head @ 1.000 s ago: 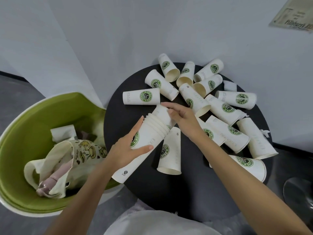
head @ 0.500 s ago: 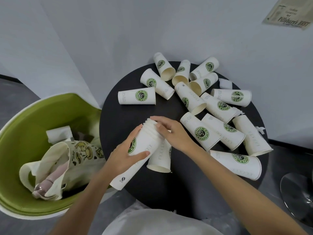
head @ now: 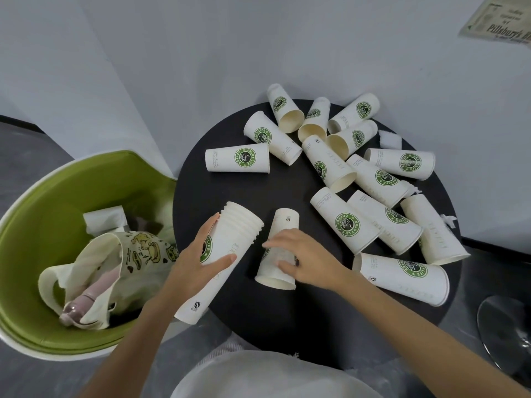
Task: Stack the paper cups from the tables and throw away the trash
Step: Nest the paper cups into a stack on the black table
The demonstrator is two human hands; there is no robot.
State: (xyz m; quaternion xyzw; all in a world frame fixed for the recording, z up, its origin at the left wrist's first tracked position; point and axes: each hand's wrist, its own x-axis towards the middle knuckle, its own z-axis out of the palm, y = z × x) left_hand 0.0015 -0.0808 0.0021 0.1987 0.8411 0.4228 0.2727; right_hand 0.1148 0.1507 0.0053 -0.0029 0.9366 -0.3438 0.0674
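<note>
Green chair [head: 43,202] at left holds a printed tote bag [head: 138,254]. Left hand [head: 198,265] grips the nested cup stack [head: 238,225], tilted at the black table [head: 273,311] edge. Right hand [head: 310,259], on the stack rim 0.5 s earlier, now curls its fingers round one lying cup [head: 283,222]. Thirteen further loose cups [head: 237,160] lie rightward, printed "ENJOY LIFE COFFEE". Wall notice [head: 500,24] reads "Pillsbury's".

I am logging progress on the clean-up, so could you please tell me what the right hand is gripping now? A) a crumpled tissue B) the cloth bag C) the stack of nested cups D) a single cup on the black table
D: the right hand grips a single cup on the table, while the left hand holds the stack of cups.
</note>
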